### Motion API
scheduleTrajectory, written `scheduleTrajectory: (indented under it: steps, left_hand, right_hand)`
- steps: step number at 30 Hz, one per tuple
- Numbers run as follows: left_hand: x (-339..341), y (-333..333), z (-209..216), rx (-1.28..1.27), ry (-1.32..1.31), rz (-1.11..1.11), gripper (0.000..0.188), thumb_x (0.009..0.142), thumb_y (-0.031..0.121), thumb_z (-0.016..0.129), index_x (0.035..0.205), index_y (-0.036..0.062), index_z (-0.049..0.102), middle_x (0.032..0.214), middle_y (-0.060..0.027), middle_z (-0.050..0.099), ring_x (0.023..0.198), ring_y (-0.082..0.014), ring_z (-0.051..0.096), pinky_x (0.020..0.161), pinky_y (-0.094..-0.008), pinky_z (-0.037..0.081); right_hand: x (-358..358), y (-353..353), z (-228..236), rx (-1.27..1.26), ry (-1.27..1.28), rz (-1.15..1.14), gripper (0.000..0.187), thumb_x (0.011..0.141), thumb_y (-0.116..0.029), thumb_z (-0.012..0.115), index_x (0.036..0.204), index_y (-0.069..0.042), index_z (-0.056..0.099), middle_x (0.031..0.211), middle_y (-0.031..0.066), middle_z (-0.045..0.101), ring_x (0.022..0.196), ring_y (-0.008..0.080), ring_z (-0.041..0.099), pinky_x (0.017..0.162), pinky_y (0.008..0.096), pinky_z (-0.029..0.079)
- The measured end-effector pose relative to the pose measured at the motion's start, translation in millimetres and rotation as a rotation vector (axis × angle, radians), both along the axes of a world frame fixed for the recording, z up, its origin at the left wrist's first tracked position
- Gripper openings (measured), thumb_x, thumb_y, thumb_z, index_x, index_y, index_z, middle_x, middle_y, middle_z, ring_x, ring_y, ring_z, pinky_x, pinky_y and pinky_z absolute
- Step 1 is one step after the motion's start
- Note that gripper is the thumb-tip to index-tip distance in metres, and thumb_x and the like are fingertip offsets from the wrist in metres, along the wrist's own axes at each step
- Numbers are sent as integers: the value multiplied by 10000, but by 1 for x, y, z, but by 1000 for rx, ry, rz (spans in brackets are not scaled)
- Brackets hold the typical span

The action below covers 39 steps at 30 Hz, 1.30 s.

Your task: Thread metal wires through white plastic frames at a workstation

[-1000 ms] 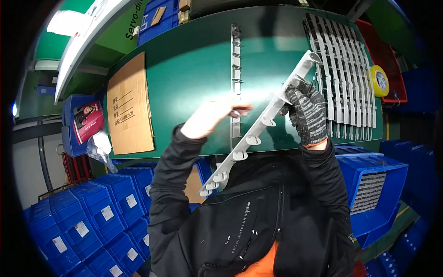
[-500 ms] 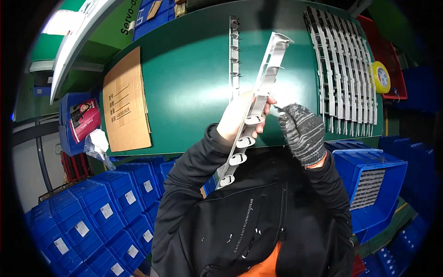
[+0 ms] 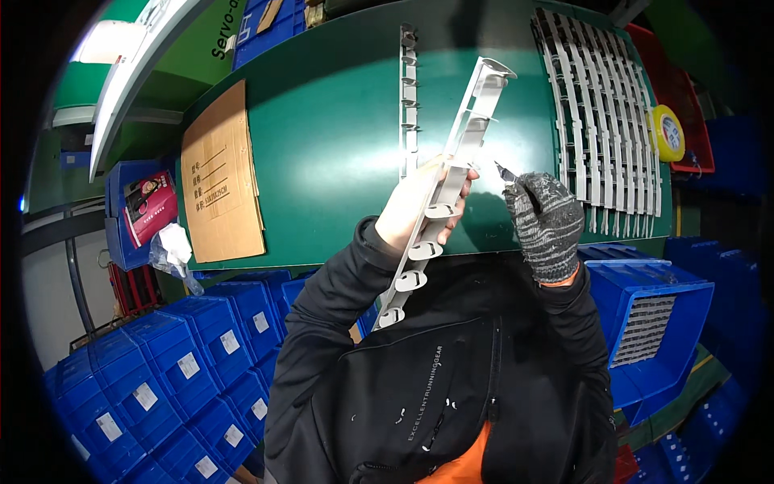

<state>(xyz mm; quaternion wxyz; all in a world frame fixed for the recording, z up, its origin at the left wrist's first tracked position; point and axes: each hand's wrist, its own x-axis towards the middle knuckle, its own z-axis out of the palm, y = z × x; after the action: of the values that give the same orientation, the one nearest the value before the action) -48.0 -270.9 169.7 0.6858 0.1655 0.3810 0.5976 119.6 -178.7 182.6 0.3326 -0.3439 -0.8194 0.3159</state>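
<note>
A long pale plastic strip (image 3: 451, 189) with several rounded, cup-like pieces along it slants from near my chest up over the green table. My bare left hand (image 3: 409, 211) is wrapped round its middle, with fingertips showing on the right side. To the right, my right hand (image 3: 550, 228), in a grey knitted glove, is closed on a small knife (image 3: 505, 172). Only the knife's dark, pointed tip shows; its handle is hidden in the glove. The tip is a little apart from the strip. Beyond my left hand, a similar strip (image 3: 409, 97) lies on the table.
Several strips (image 3: 601, 121) lie side by side on the right of the green table (image 3: 322, 161), beside a yellow tape roll (image 3: 667, 134). Flattened cardboard (image 3: 222, 173) lies at the left. Blue crates (image 3: 173, 363) stand below left; a blue bin (image 3: 661, 323) holding strips stands at right.
My right hand with the knife has moved right, away from the strip, and more of the knife's tip shows. My left hand and the strip stay nearly in place.
</note>
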Motion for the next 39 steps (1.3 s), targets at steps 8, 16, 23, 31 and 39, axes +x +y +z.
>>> scheduleTrajectory:
  steps: [8, 16, 23, 31, 39]
  left_hand:
    - [-5, 0, 2, -69, -104, -43, 394, 870, 362, 462, 1015, -3, 483, 787, -47, 485, 511, -103, 506, 348, -204, 429]
    - [-4, -2, 5, -87, -37, -28, 387, 872, 361, 460, 1027, 8, 485, 803, -44, 485, 523, -102, 504, 355, -201, 425]
    - [-2, -2, 8, -105, -49, -17, 388, 876, 355, 453, 1013, -6, 490, 796, -45, 488, 525, -104, 508, 355, -202, 427]
    - [2, -1, 7, -151, 50, 56, 472, 905, 422, 384, 1042, -23, 461, 668, -84, 508, 423, -111, 456, 361, -199, 405]
    - [-16, 1, -4, -155, 194, 165, 301, 901, 309, 470, 877, 20, 547, 699, -2, 522, 532, -62, 442, 435, -168, 324]
  right_hand:
    - [-2, -10, -2, 1, 6, 78, 125, 740, -143, 645, 734, -25, 606, 649, 127, 561, 555, 284, 550, 514, 349, 437]
    - [-5, -11, -6, 55, -15, 61, 129, 745, -146, 633, 728, -23, 598, 654, 139, 556, 576, 302, 552, 527, 366, 439]
    - [-7, -16, 5, -11, -29, 152, 122, 737, -142, 636, 733, -25, 603, 673, 131, 570, 594, 297, 561, 543, 364, 447]
    - [-2, -13, -2, 4, -31, 71, 131, 755, -147, 631, 724, -25, 595, 658, 130, 557, 583, 292, 554, 529, 357, 433]
    - [8, -6, 1, -401, 132, 81, 181, 838, -168, 556, 813, 0, 621, 625, 67, 569, 543, 158, 538, 518, 290, 416]
